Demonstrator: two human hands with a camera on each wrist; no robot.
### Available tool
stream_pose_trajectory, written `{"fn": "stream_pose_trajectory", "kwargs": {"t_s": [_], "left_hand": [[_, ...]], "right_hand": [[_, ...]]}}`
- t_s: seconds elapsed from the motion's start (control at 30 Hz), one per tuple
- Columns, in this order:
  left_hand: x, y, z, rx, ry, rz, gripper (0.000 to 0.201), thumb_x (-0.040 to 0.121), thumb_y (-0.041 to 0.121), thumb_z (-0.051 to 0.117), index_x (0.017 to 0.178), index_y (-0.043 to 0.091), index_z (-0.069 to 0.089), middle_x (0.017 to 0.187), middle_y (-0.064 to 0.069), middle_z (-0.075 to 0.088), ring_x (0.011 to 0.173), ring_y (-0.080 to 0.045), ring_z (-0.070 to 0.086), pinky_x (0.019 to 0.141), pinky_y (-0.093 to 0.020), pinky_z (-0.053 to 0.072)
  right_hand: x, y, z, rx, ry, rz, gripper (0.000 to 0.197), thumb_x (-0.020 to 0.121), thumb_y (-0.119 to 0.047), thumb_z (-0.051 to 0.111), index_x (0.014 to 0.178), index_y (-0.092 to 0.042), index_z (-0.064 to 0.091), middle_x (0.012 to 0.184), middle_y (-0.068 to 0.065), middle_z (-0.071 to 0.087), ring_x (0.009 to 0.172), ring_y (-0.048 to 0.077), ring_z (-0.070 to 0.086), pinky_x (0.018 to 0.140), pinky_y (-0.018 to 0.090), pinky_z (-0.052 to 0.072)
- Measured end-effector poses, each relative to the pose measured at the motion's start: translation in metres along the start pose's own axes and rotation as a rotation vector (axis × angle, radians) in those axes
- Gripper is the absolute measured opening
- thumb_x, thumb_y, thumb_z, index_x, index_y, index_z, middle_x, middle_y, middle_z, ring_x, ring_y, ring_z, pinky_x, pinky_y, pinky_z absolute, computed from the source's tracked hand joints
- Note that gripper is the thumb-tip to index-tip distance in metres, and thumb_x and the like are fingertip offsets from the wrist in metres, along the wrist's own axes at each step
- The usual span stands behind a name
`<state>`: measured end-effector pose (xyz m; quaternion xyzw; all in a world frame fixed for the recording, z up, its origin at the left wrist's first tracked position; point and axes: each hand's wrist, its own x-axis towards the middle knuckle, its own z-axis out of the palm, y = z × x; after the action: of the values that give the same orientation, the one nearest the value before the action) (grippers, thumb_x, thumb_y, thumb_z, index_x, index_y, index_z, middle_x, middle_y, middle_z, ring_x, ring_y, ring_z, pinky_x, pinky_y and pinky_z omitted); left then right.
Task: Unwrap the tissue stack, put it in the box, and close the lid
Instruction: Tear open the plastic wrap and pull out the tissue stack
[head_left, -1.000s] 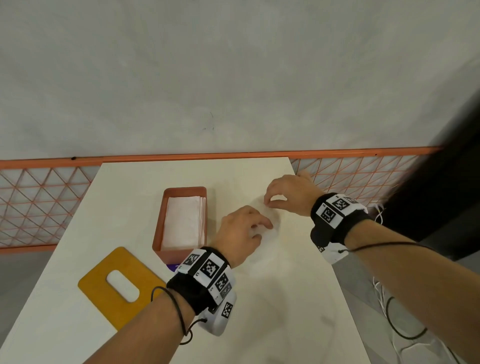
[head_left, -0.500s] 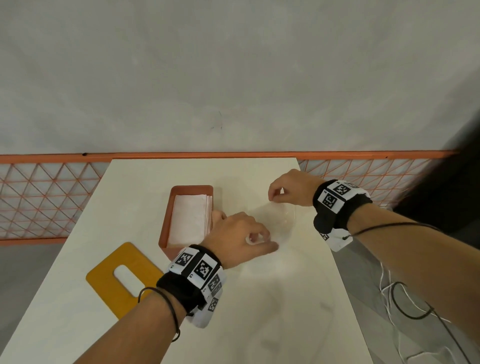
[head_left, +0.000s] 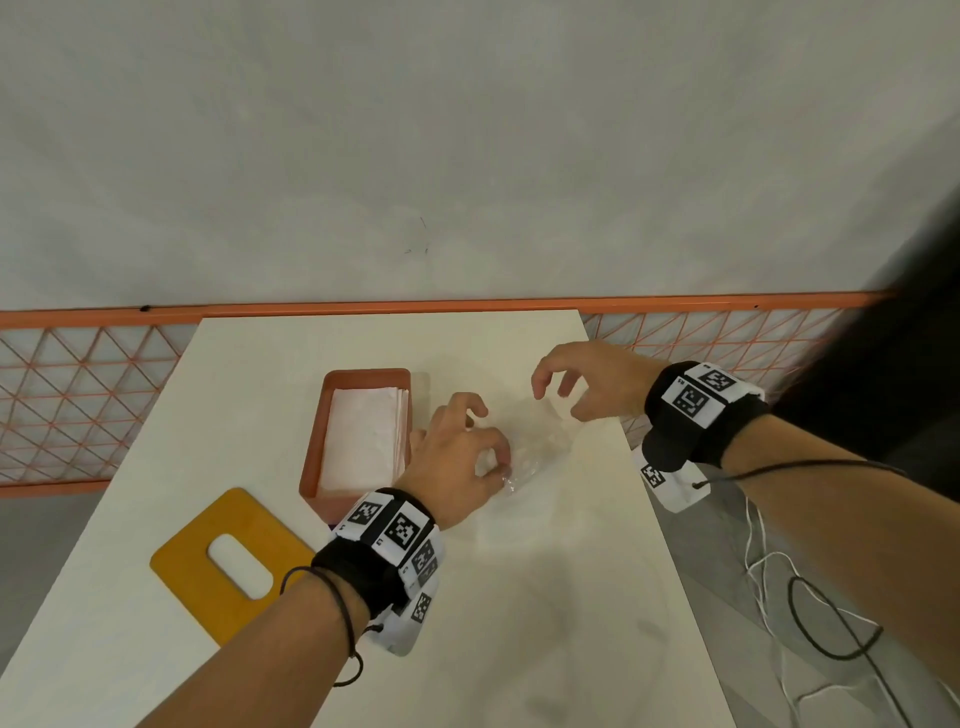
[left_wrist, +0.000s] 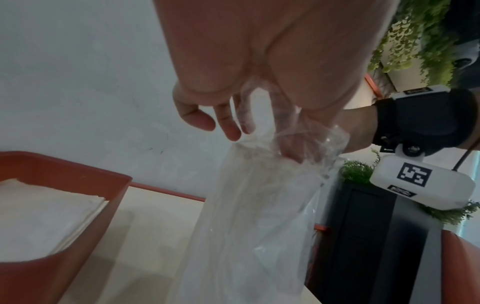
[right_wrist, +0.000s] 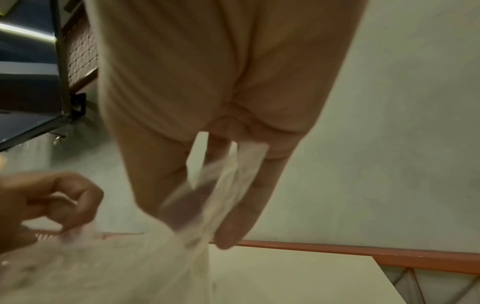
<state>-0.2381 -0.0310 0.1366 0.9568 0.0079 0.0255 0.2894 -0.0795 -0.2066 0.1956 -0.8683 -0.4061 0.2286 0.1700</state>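
The white tissue stack (head_left: 361, 436) (left_wrist: 33, 216) lies inside the open orange box (head_left: 314, 447) (left_wrist: 78, 205). A clear plastic wrapper (head_left: 540, 447) (left_wrist: 254, 216) (right_wrist: 103, 267), empty and crumpled, hangs between my hands just right of the box. My left hand (head_left: 462, 457) (right_wrist: 52, 197) pinches its near end between thumb and fingers. My right hand (head_left: 587, 384) (right_wrist: 207, 82) hovers at the far end with thumb and fingers spread, and the film still touches them. The yellow lid (head_left: 187, 566) with an oval slot lies flat at front left of the box.
The white table (head_left: 545, 597) ends at a right edge close under my right wrist. Behind it runs an orange mesh railing (head_left: 78, 395) below a grey wall. Cables (head_left: 779, 571) lie on the floor to the right.
My right hand pinched the wrapper's far end before; now its fingers have spread apart. My left hand keeps its pinch, and the film has bunched up between the hands.
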Motion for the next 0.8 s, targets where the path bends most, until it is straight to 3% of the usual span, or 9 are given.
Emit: {"fn": "stream_pose_trajectory", "kwargs": {"t_s": [0.1, 0.2, 0.27, 0.4, 0.5, 0.57, 0.67, 0.73, 0.8], "left_hand": [[0.002, -0.003, 0.003, 0.004, -0.012, -0.007, 0.020, 0.081, 0.040, 0.068, 0.099, 0.033, 0.065, 0.142, 0.011, 0.027, 0.130, -0.013, 0.033, 0.095, -0.037, 0.025], [0.006, -0.005, 0.003, -0.020, -0.103, -0.041, 0.052, 0.079, 0.047, 0.066, 0.128, 0.035, 0.052, 0.152, 0.013, 0.018, 0.136, -0.015, 0.031, 0.109, -0.045, 0.030], [0.009, -0.005, 0.001, -0.062, -0.137, -0.056, 0.071, 0.074, 0.051, 0.064, 0.139, 0.033, 0.042, 0.153, 0.012, 0.017, 0.137, -0.014, 0.032, 0.110, -0.049, 0.033], [0.011, -0.003, -0.003, -0.220, -0.162, -0.075, 0.084, 0.073, 0.033, 0.080, 0.144, 0.024, 0.036, 0.143, 0.007, 0.022, 0.129, -0.011, 0.036, 0.101, -0.019, 0.029], [0.013, -0.003, -0.004, -0.298, -0.179, -0.124, 0.098, 0.071, 0.033, 0.083, 0.149, 0.023, 0.025, 0.142, 0.005, 0.016, 0.125, -0.007, 0.028, 0.100, -0.018, 0.025], [0.013, -0.003, -0.003, -0.334, -0.187, -0.152, 0.102, 0.070, 0.036, 0.083, 0.151, 0.024, 0.022, 0.143, 0.005, 0.014, 0.123, -0.005, 0.024, 0.100, -0.019, 0.024], [0.011, -0.002, 0.001, -0.356, -0.155, -0.164, 0.105, 0.070, 0.034, 0.084, 0.151, 0.022, 0.020, 0.143, 0.004, 0.013, 0.127, -0.005, 0.024, 0.099, -0.016, 0.023], [0.008, -0.001, 0.003, -0.357, -0.126, -0.173, 0.108, 0.068, 0.034, 0.085, 0.151, 0.020, 0.018, 0.142, 0.006, 0.013, 0.126, -0.003, 0.022, 0.099, -0.014, 0.022], [0.005, -0.002, 0.007, -0.386, -0.094, -0.189, 0.110, 0.067, 0.034, 0.086, 0.151, 0.019, 0.018, 0.137, 0.011, 0.012, 0.120, 0.002, 0.020, 0.099, -0.012, 0.020]], "right_hand": [[-0.003, 0.003, 0.000, -0.038, 0.007, -0.056, 0.048, 0.072, 0.009, 0.060, 0.094, -0.033, 0.068, 0.106, -0.011, 0.065, 0.096, 0.013, 0.061, 0.072, 0.018, 0.048], [-0.007, 0.002, 0.005, -0.143, 0.037, -0.126, 0.044, 0.076, 0.001, 0.059, 0.095, -0.037, 0.071, 0.098, -0.021, 0.066, 0.099, 0.012, 0.055, 0.084, 0.031, 0.042], [-0.011, 0.000, 0.009, -0.177, 0.050, -0.158, 0.042, 0.079, -0.002, 0.058, 0.099, -0.037, 0.071, 0.098, -0.023, 0.065, 0.101, 0.011, 0.053, 0.091, 0.036, 0.038], [-0.021, -0.005, 0.019, -0.193, 0.129, -0.205, 0.041, 0.078, -0.003, 0.060, 0.109, -0.029, 0.066, 0.114, -0.011, 0.063, 0.108, 0.013, 0.053, 0.096, 0.043, 0.038], [-0.027, -0.009, 0.030, -0.208, 0.268, -0.254, 0.050, 0.076, 0.003, 0.059, 0.115, -0.028, 0.059, 0.122, -0.008, 0.054, 0.113, 0.012, 0.049, 0.090, 0.033, 0.032], [-0.028, -0.013, 0.039, -0.237, 0.255, -0.309, 0.050, 0.076, 0.006, 0.059, 0.114, -0.027, 0.060, 0.122, -0.006, 0.055, 0.110, 0.012, 0.050, 0.086, 0.029, 0.028], [-0.029, -0.015, 0.049, -0.280, 0.128, -0.327, 0.033, 0.087, -0.007, 0.058, 0.114, -0.024, 0.065, 0.120, -0.005, 0.060, 0.104, 0.017, 0.059, 0.088, 0.031, 0.036], [-0.031, -0.013, 0.048, -0.328, 0.123, -0.253, 0.026, 0.092, -0.020, 0.057, 0.116, -0.027, 0.065, 0.120, -0.009, 0.060, 0.098, 0.011, 0.060, 0.090, 0.032, 0.036], [-0.034, -0.010, 0.044, -0.284, 0.146, -0.194, 0.027, 0.088, -0.030, 0.063, 0.115, -0.029, 0.064, 0.116, -0.012, 0.060, 0.084, 0.005, 0.058, 0.086, 0.033, 0.041]]}}
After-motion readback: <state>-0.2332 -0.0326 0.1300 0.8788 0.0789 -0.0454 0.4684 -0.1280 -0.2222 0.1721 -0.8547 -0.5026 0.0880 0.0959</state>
